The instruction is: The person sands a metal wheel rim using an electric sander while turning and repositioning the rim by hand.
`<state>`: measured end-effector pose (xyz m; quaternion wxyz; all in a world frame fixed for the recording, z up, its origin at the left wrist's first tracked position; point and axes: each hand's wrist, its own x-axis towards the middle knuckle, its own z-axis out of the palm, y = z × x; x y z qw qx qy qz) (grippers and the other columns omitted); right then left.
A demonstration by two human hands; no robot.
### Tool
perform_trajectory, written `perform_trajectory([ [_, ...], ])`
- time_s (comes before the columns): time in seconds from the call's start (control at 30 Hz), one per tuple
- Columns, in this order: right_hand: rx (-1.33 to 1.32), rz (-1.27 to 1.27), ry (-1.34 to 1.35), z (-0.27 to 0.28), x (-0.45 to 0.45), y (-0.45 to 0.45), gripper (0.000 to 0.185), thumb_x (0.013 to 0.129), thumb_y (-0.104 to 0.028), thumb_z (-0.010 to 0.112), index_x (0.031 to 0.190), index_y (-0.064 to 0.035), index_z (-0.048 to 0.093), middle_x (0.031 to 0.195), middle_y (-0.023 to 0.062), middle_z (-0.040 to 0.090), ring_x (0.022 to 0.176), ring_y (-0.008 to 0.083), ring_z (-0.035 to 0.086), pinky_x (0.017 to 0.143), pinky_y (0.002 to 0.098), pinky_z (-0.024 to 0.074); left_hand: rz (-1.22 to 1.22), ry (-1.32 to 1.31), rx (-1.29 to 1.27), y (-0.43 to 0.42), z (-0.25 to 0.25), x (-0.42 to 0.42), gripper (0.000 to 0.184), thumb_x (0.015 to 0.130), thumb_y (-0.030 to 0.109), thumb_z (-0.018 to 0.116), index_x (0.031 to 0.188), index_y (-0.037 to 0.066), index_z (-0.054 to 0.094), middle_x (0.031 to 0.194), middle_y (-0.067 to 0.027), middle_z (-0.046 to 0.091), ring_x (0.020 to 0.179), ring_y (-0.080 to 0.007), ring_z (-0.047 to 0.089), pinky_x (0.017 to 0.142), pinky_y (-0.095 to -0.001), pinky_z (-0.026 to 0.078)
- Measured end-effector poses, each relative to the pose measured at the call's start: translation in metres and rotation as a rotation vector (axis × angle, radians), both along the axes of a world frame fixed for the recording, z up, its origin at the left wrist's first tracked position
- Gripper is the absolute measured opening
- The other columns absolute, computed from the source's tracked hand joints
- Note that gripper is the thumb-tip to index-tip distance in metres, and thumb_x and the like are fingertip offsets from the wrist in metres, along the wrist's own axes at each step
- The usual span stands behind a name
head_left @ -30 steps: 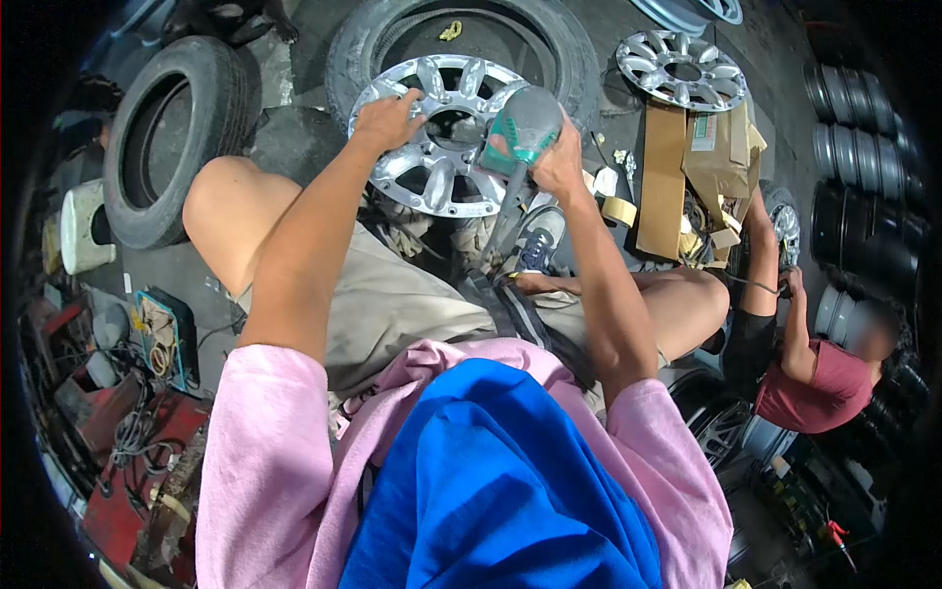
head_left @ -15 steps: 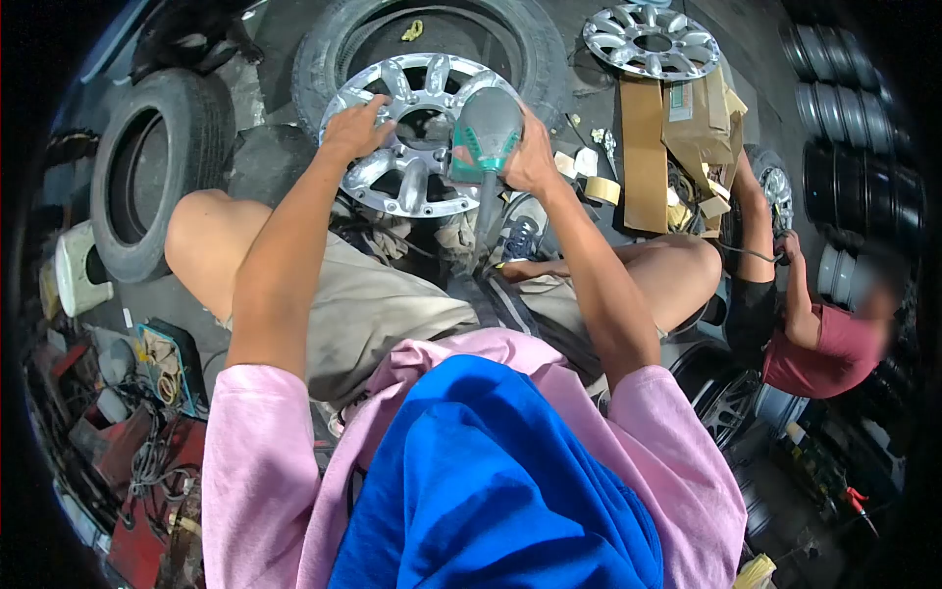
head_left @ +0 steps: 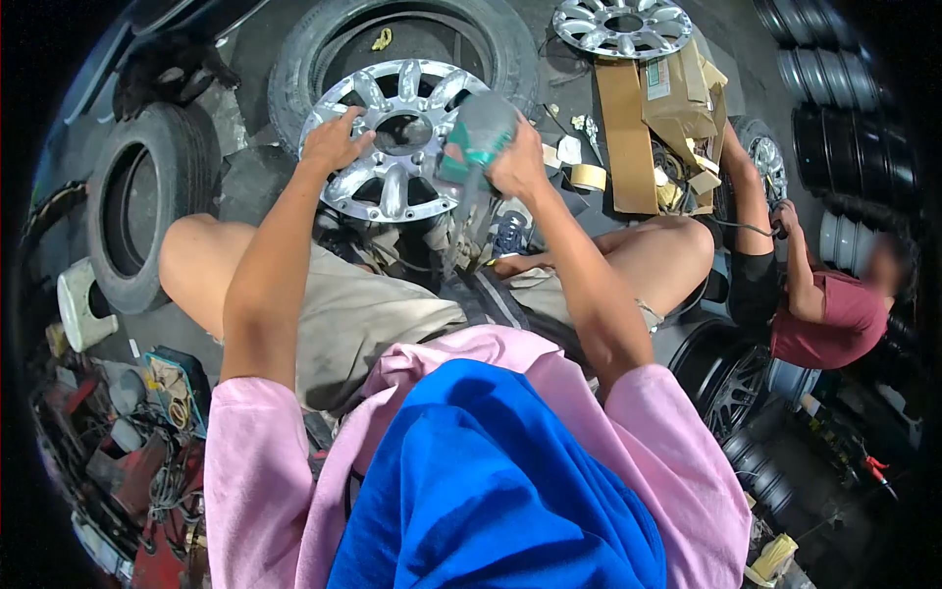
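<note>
A silver multi-spoke alloy wheel (head_left: 394, 187) lies in front of me, propped near a large tire. My left hand (head_left: 334, 143) grips its left edge, thumb and fingers resting over the spokes. My right hand (head_left: 520, 163) is wrapped round a green-and-grey power sander (head_left: 483, 126), which is smeared by motion. The sander sits tilted over the wheel's right side, and its working face is hidden. A grey hose or cord runs down from it between my legs.
The large tire (head_left: 505, 44) lies behind the wheel; another tire (head_left: 162, 206) stands left. A second alloy wheel (head_left: 628, 44) rests above a cardboard box (head_left: 628, 147), near a tape roll (head_left: 589, 177). A co-worker in a red shirt (head_left: 834, 319) works at right beside stacked rims (head_left: 834, 79).
The sander has shifted slightly outward on the wheel's right side and tilted. My left hand keeps its place on the rim. The whole view has shifted a little.
</note>
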<state>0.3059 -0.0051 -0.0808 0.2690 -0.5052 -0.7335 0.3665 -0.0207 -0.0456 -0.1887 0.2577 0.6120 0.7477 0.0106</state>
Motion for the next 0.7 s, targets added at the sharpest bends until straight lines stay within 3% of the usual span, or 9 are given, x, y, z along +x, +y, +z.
perform_trajectory([
  [0.07, -0.049, 0.046, 0.038, 0.007, 0.014, -0.023, 0.076, 0.066, -0.051, 0.098, 0.12, -0.0032, 0.075, 0.129, 0.0195, 0.071, 0.115, 0.0358, 0.071, 0.101, 0.0451, 0.055, -0.014, -0.012, 0.025, -0.001, -0.005, -0.003, 0.062, 0.099, 0.056, 0.066, 0.151, 0.026, 0.051, 0.136, -0.0209, 0.069, 0.127, -0.0409, 0.066, 0.107, -0.0533, 0.05],
  [0.17, -0.041, -0.151, 0.194, -0.011, 0.025, -0.051, 0.078, 0.067, -0.042, 0.1, 0.125, 0.0, 0.069, 0.118, 0.0156, 0.074, 0.108, 0.0311, 0.072, 0.098, 0.0419, 0.0556, -0.005, 0.012, -0.028, 0.002, 0.011, 0.003, 0.062, 0.098, 0.056, 0.066, 0.15, 0.026, 0.051, 0.135, -0.0207, 0.07, 0.128, -0.0403, 0.066, 0.108, -0.053, 0.05],
  [0.27, -0.02, -0.353, 0.21, -0.027, 0.037, -0.062, 0.077, 0.068, -0.04, 0.101, 0.124, 0.0004, 0.068, 0.114, 0.0147, 0.075, 0.104, 0.0286, 0.072, 0.097, 0.0402, 0.0554, -0.012, 0.029, -0.042, 0.002, 0.006, 0.003, 0.063, 0.098, 0.057, 0.067, 0.15, 0.025, 0.051, 0.134, -0.0205, 0.071, 0.128, -0.0404, 0.066, 0.108, -0.0531, 0.05],
  [0.43, 0.069, -0.401, 0.167, -0.022, 0.037, -0.059, 0.073, 0.069, -0.039, 0.1, 0.121, -0.0003, 0.068, 0.111, 0.0143, 0.075, 0.101, 0.0284, 0.072, 0.091, 0.0419, 0.0561, -0.009, 0.005, -0.062, 0.004, 0.01, 0.002, 0.065, 0.097, 0.059, 0.067, 0.15, 0.025, 0.051, 0.138, -0.0186, 0.07, 0.13, -0.0397, 0.065, 0.11, -0.0525, 0.049],
  [0.53, -0.026, -0.343, 0.272, -0.02, 0.026, -0.066, 0.071, 0.07, -0.039, 0.099, 0.12, 0.0002, 0.068, 0.11, 0.0153, 0.073, 0.1, 0.0303, 0.071, 0.091, 0.0426, 0.0552, 0.014, 0.031, -0.09, 0.004, 0.015, 0.007, 0.066, 0.097, 0.059, 0.067, 0.15, 0.025, 0.051, 0.14, -0.0178, 0.069, 0.132, -0.0387, 0.064, 0.111, -0.0517, 0.049],
  [0.7, 0.209, -0.434, 0.109, -0.02, 0.018, -0.059, 0.067, 0.071, -0.042, 0.097, 0.115, 0.0008, 0.07, 0.113, 0.0183, 0.069, 0.1, 0.0389, 0.07, 0.088, 0.0489, 0.0542, -0.007, 0.046, -0.08, 0.003, 0.011, 0.006, 0.066, 0.096, 0.06, 0.067, 0.151, 0.026, 0.051, 0.141, -0.0179, 0.068, 0.132, -0.0378, 0.064, 0.112, -0.0512, 0.048],
])
